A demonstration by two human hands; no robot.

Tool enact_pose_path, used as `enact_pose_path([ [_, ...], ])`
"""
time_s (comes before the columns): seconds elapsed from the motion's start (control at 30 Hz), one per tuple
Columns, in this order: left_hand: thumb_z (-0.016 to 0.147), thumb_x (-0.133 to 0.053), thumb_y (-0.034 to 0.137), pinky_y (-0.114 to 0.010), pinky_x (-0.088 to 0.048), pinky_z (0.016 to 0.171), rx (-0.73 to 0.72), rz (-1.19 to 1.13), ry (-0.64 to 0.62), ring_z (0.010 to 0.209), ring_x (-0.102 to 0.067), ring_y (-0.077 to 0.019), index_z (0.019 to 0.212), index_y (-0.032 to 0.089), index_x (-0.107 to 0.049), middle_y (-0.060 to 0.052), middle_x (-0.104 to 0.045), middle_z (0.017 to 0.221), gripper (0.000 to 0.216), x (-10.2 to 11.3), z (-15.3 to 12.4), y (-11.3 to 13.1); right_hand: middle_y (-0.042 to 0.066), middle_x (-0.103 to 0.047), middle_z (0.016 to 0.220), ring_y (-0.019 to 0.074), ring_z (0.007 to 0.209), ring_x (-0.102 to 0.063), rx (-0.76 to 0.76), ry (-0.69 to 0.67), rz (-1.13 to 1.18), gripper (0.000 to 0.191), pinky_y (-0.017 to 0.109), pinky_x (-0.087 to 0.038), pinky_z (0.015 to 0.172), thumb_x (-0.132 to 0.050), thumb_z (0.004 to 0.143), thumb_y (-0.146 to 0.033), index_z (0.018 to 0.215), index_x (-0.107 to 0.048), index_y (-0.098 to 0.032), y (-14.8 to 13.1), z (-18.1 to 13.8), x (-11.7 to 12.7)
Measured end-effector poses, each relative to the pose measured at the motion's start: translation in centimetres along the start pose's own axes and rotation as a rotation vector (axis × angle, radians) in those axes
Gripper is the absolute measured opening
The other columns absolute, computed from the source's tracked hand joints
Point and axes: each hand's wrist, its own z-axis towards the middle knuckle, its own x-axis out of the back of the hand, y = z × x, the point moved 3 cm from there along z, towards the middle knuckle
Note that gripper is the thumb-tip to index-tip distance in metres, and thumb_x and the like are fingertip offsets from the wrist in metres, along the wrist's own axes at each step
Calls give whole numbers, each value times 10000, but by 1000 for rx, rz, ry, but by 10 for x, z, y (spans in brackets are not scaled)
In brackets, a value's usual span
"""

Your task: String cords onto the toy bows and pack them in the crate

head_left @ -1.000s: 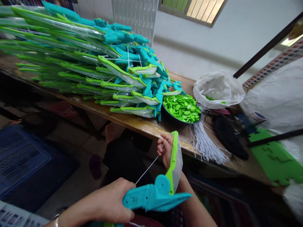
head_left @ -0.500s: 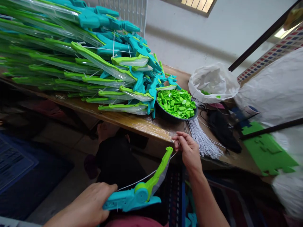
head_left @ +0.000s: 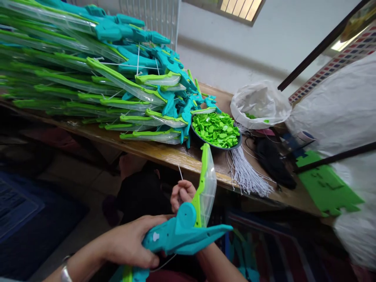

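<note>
My left hand is closed round the teal grip of a toy bow held over my lap. The bow's green and clear limb points up toward the table edge. Behind that limb, my right hand pinches a thin white string whose short end sticks up above the fingers. On the wooden table lies a big stack of finished teal and green bows. Beside it stand a dark bowl of small green plastic pieces and a bundle of white strings hanging over the edge.
A white plastic bag with green pieces sits behind the bowl. A green foam sheet and a large white sack lie at the right. A dark object with cables rests between them. Blue crates stand on the floor at left.
My right hand has come back from the table edge to just behind the bow limb, still pinching the string. The bow has been turned so its limb stands upright.
</note>
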Motion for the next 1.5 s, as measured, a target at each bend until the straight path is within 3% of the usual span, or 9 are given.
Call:
enact_pose_path([
  [0.2,618,-826,405,-243,-496,705,-49,-208,-85,806,-623,-193,1021,154,-724,-30,-735,934,485,-11,14,-17,11,-674,937,63,488,-491,-56,-139,34,616,176,-334,377,-749,898,-375,1430,-457,-273,4,-5,-18],
  [0.3,615,-856,496,-268,-511,755,-133,-169,-64,850,-615,-208,1098,174,-741,-33,-717,988,592,-13,13,-16,22,-681,932,59,468,-452,-110,-167,41,554,192,-332,366,-774,875,-393,1350,-541,-230,6,-4,-10],
  [0.37,624,-859,494,-338,-503,950,-189,-76,22,1059,-596,-270,1141,208,-755,-54,-679,1204,600,-11,10,-13,30,-683,925,64,489,-448,-143,-174,73,481,199,-353,374,-802,846,-399,1241,-610,-201,8,-3,-6],
  [0.53,616,-857,378,-485,-215,1246,-76,93,188,1450,-320,-389,1340,256,-679,-90,-474,1540,756,-9,3,-14,14,-679,917,79,607,-529,-226,-147,197,339,203,-463,499,-849,814,-340,1053,-651,-207,17,-5,-4],
  [0.73,616,-841,407,-370,-509,934,6,66,114,1031,-603,-297,1235,212,-721,-38,-700,1126,660,-12,4,-17,-2,-604,757,75,558,-488,-212,-88,183,412,206,-411,473,-935,711,-417,907,-675,-164,17,0,-5],
  [0.87,652,-822,414,-403,-467,1046,-65,43,79,1165,-579,-319,1360,259,-652,-39,-669,1267,744,-16,3,-17,-9,-561,734,68,556,-456,-185,-58,138,384,201,-389,468,-929,722,-409,911,-707,-157,8,2,-5],
  [1.03,628,-849,381,-479,-205,1249,-95,107,172,1440,-328,-391,1244,247,-722,-86,-486,1513,643,-13,0,-12,11,-618,859,74,681,-534,-234,-44,229,343,194,-506,597,-940,716,-353,914,-723,-176,9,-4,-8],
  [1.23,619,-840,460,-335,-498,896,-61,79,124,964,-568,-248,1117,202,-733,-28,-666,1027,570,-13,5,-17,22,-636,799,100,684,-588,-215,-152,188,360,212,-547,606,-929,722,-442,859,-729,-175,25,-4,-7],
  [1.5,658,-784,482,-283,-463,818,-76,146,97,962,-565,-232,1129,211,-723,-13,-674,1065,548,-12,2,-20,-10,-576,711,57,552,-458,-208,6,173,426,155,-352,421,-989,626,-317,948,-761,-156,0,13,3],
])
